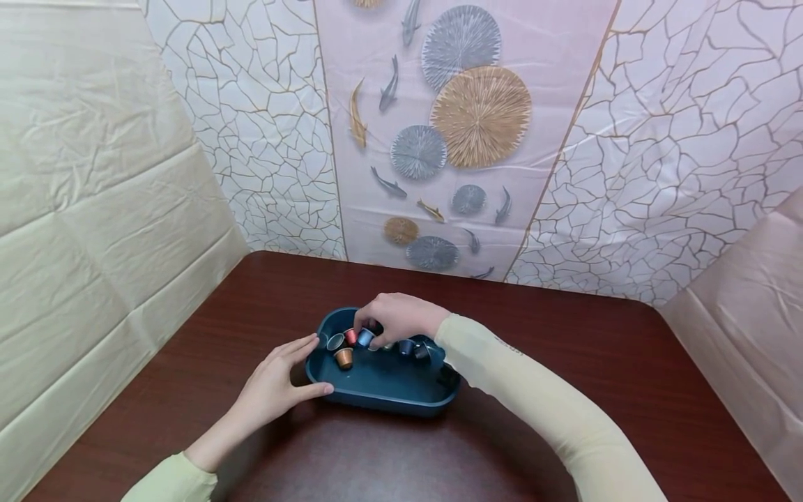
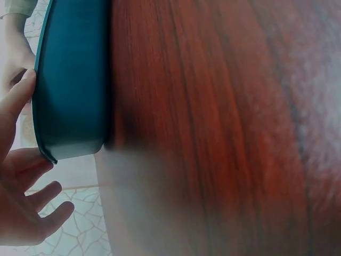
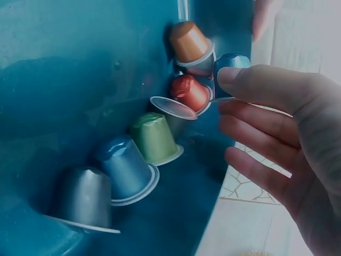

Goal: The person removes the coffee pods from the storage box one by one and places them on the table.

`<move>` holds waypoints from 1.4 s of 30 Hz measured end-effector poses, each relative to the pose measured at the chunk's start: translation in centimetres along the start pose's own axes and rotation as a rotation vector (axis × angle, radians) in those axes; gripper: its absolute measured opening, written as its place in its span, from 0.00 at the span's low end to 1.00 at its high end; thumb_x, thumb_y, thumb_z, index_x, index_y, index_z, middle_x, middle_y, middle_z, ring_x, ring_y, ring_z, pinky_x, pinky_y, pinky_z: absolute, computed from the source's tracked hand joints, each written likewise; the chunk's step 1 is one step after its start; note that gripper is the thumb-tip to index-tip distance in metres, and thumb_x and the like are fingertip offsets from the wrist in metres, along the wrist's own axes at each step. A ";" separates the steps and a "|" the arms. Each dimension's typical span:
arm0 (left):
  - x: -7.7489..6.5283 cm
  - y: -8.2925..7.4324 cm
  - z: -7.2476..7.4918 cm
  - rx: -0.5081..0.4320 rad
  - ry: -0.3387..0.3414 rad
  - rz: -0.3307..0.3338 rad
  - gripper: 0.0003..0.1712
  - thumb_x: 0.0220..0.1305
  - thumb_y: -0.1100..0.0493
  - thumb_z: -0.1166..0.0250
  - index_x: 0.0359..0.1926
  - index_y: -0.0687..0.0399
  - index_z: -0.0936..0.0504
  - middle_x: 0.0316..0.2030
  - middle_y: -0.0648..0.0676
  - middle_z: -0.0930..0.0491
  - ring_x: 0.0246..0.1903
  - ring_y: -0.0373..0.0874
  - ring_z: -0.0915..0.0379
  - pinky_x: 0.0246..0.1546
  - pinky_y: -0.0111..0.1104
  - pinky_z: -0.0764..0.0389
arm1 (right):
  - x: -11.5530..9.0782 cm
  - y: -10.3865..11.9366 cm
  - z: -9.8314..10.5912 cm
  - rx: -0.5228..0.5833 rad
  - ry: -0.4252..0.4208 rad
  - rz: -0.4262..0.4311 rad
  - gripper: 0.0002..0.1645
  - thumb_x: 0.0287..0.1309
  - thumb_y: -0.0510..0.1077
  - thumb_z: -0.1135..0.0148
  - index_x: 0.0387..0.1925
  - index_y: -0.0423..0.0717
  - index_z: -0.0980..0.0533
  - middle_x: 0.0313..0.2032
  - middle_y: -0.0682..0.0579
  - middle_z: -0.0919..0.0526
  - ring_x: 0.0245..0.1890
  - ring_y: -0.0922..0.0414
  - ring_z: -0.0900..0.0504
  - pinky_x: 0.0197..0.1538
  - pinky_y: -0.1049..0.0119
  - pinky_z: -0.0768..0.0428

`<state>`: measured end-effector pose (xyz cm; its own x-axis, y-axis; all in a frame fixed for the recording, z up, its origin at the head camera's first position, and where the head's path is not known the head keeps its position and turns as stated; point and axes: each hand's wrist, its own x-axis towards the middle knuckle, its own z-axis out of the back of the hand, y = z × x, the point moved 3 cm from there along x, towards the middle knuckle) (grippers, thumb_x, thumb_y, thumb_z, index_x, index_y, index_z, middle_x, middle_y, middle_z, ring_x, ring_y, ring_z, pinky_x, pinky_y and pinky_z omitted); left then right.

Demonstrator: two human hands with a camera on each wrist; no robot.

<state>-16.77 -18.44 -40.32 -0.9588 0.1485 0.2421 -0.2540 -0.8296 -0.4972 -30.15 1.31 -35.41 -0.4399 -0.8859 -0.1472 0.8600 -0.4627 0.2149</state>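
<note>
A dark teal tray (image 1: 389, 401) with rounded ends sits on the table and holds several coffee capsules. My left hand (image 1: 276, 380) holds its left end, thumb on the near rim and fingertips on the left rim; its other fingers spread loosely in the left wrist view. My right hand (image 1: 401, 317) reaches over the far side and pinches a blue coffee capsule (image 3: 229, 64) between thumb and fingers. Near it lie a red capsule (image 3: 187, 92) and an orange capsule (image 3: 189, 42). A green capsule (image 3: 152, 138), another blue capsule (image 3: 125, 168) and a dark grey capsule (image 3: 82, 197) form a slanting line.
Dark reddish-brown wood tabletop (image 1: 238, 321) surrounds the tray. Behind it hangs a patterned cloth (image 1: 426, 209) with fish and round leaves. Pale folded cloth (image 1: 113, 230) closes off the left side, and more cloth (image 1: 746, 300) the right.
</note>
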 end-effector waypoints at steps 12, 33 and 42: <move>0.2 -0.2 -0.2 -0.023 0.006 0.008 0.50 0.48 0.38 0.24 0.68 0.55 0.28 0.68 0.56 0.27 0.68 0.61 0.35 0.61 0.60 0.27 | -2.1 0.0 1.2 0.019 -0.013 -0.004 0.21 0.60 0.50 0.32 0.55 0.55 0.20 0.47 0.58 0.15 0.45 0.62 0.19 0.52 0.66 0.19; 0.3 -0.2 -0.2 -0.096 0.038 0.033 0.50 0.50 0.41 0.24 0.70 0.56 0.31 0.71 0.56 0.31 0.73 0.66 0.45 0.63 0.69 0.38 | -6.3 0.5 3.4 -0.052 -0.091 -0.014 0.23 0.56 0.54 0.28 0.53 0.55 0.20 0.46 0.57 0.17 0.45 0.59 0.20 0.49 0.68 0.20; 0.0 0.2 -0.2 -0.158 0.064 0.096 0.51 0.50 0.40 0.24 0.72 0.54 0.33 0.72 0.56 0.33 0.75 0.66 0.50 0.63 0.70 0.38 | -7.8 1.0 3.2 -0.145 -0.150 -0.014 0.23 0.54 0.61 0.29 0.51 0.60 0.18 0.45 0.59 0.18 0.45 0.59 0.20 0.47 0.67 0.19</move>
<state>-16.83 -18.47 -40.60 -0.9844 0.1114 0.1364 -0.1734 -0.7475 -0.6412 -26.72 7.68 -30.92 -0.4762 -0.8793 -0.0016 0.8771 -0.4751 0.0714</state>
